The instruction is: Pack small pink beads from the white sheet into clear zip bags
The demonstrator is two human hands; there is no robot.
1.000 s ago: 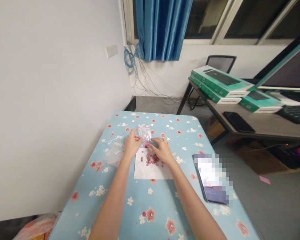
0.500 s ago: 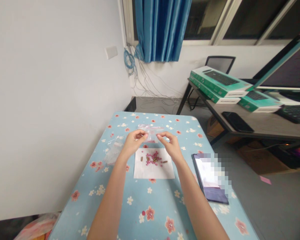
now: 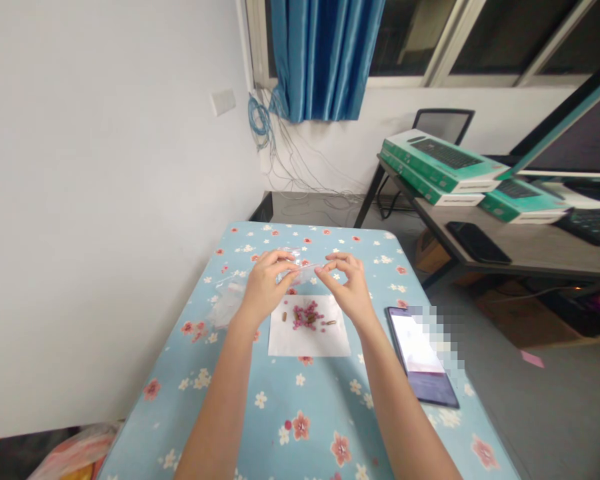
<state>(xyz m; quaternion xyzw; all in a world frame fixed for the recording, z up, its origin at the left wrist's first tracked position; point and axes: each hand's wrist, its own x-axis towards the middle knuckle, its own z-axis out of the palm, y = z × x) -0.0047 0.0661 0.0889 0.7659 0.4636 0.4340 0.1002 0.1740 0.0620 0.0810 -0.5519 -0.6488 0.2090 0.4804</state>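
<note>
Between my hands, just beyond a sheet of white paper (image 3: 290, 345), a small clear plastic zip bag (image 3: 307, 267) is stretched by its edge. My left hand (image 3: 269, 283) pinches one end of that edge between thumb and finger. At the other end, my right hand (image 3: 346, 280) pinches it the same way, its other fingers curled above. On the paper lies a loose heap of pink pills (image 3: 306, 313) with several brown capsules among them. One brown capsule (image 3: 285, 317) sits apart at the left and another (image 3: 331, 323) at the right. More clear plastic bags (image 3: 227, 305) lie left of the paper.
A phone (image 3: 425, 360) with a lit screen lies on the flowered tablecloth (image 3: 300, 400) at the right. White wall (image 3: 105, 200) borders the table's left side. A desk (image 3: 540, 250) at the right bears keyboard boxes (image 3: 445, 160) and a dark phone (image 3: 478, 241).
Both hands have tilted, and the bag's edge now shows as a thin line between the fingertips. The right hand's fingers have spread slightly. Pills and paper stay put.
</note>
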